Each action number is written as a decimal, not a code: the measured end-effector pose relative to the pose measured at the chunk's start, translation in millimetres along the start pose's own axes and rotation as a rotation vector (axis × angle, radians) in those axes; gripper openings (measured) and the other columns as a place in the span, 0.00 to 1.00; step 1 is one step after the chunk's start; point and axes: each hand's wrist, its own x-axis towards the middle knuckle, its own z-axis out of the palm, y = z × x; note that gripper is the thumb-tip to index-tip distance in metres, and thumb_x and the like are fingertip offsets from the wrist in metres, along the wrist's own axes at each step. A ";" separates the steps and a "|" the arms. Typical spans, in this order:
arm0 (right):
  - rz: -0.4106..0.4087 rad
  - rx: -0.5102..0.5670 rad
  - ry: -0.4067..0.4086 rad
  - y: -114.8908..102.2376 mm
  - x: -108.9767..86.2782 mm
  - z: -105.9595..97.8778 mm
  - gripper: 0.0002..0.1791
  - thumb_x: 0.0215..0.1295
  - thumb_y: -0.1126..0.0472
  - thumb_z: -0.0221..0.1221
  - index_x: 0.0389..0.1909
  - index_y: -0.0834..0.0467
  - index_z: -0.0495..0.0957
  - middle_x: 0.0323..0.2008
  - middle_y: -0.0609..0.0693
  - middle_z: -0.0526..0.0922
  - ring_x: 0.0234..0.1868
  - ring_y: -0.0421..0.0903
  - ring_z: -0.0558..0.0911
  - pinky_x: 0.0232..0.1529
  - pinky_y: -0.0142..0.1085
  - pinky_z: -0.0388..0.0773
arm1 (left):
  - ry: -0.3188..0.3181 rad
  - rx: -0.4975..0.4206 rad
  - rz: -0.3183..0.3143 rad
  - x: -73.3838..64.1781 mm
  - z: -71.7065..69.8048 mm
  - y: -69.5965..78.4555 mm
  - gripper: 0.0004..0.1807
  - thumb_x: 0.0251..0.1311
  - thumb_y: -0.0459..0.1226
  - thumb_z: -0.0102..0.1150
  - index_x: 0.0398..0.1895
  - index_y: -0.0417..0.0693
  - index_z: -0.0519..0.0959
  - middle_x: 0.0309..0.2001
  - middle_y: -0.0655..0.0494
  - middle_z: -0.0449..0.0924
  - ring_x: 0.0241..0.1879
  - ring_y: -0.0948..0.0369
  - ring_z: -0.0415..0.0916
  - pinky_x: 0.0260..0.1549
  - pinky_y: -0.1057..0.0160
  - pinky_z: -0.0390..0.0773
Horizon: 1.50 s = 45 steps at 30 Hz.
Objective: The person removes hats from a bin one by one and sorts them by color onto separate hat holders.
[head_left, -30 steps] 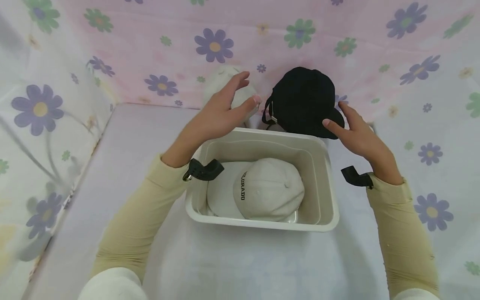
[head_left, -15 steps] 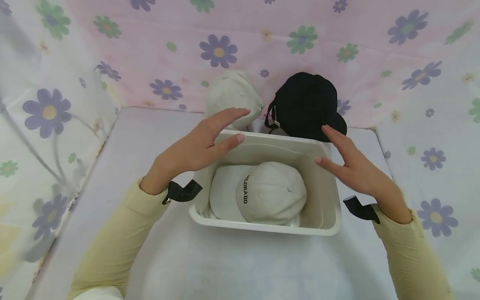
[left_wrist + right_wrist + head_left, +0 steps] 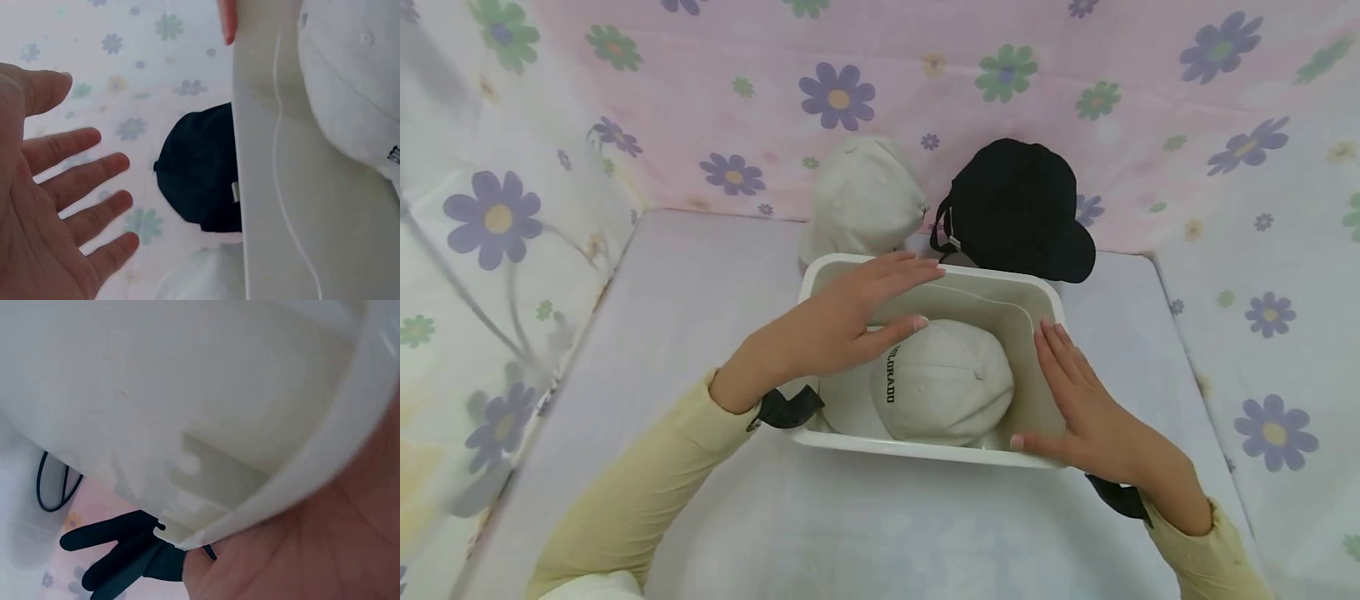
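A cream bin [image 3: 925, 451] holds a white baseball cap [image 3: 951, 387] with dark lettering, its brim to the left and partly hidden. Above the bin's left and back part hovers my left hand [image 3: 827, 333], fingers straight, holding nothing; the left wrist view shows its palm [image 3: 37, 206] apart from the rim. My right hand [image 3: 1097, 425] lies along the bin's right end, fingers straight and thumb over the front right corner. In the right wrist view its palm [image 3: 312, 550] touches the rim.
Behind the bin, a second white cap [image 3: 865, 196] and a black cap [image 3: 1015, 208] stand against the flowered cloth backdrop [image 3: 737, 83]. A pale cloth covers the table [image 3: 887, 533].
My right hand has come down from beside the black cap to the bin's right end. My left hand drew back from the rear white cap, then moved right over the bin. The caps stay put.
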 end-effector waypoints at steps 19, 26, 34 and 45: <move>-0.033 -0.139 0.074 0.5 -5.3 7.5 0.74 0.53 0.33 0.71 0.81 0.63 0.30 0.82 0.62 0.31 0.82 0.54 0.30 0.78 0.33 0.24 | -0.323 0.146 -0.012 55.2 41.9 18.1 0.30 0.77 0.49 0.49 0.77 0.48 0.65 0.76 0.53 0.64 0.79 0.55 0.52 0.78 0.60 0.48; -0.025 -0.153 0.095 1.2 -4.6 10.4 0.75 0.52 0.31 0.71 0.81 0.63 0.32 0.82 0.62 0.32 0.82 0.52 0.31 0.79 0.49 0.24 | -0.467 0.318 -0.018 73.5 64.7 20.1 0.31 0.76 0.50 0.50 0.77 0.47 0.64 0.77 0.52 0.63 0.79 0.52 0.54 0.78 0.55 0.51; 0.000 -0.131 0.087 0.7 -3.6 11.3 0.76 0.50 0.30 0.71 0.81 0.60 0.30 0.82 0.61 0.32 0.82 0.52 0.30 0.77 0.54 0.20 | -0.675 0.463 -0.062 78.3 95.5 14.9 0.39 0.72 0.57 0.54 0.79 0.51 0.59 0.79 0.53 0.57 0.81 0.50 0.45 0.78 0.49 0.50; -0.001 -0.115 0.101 2.5 -4.7 12.1 0.76 0.50 0.31 0.72 0.82 0.59 0.31 0.82 0.60 0.33 0.82 0.51 0.31 0.78 0.52 0.21 | -0.718 0.345 -0.111 78.9 113.6 0.0 0.49 0.66 0.56 0.63 0.81 0.42 0.53 0.81 0.43 0.48 0.80 0.47 0.46 0.78 0.53 0.49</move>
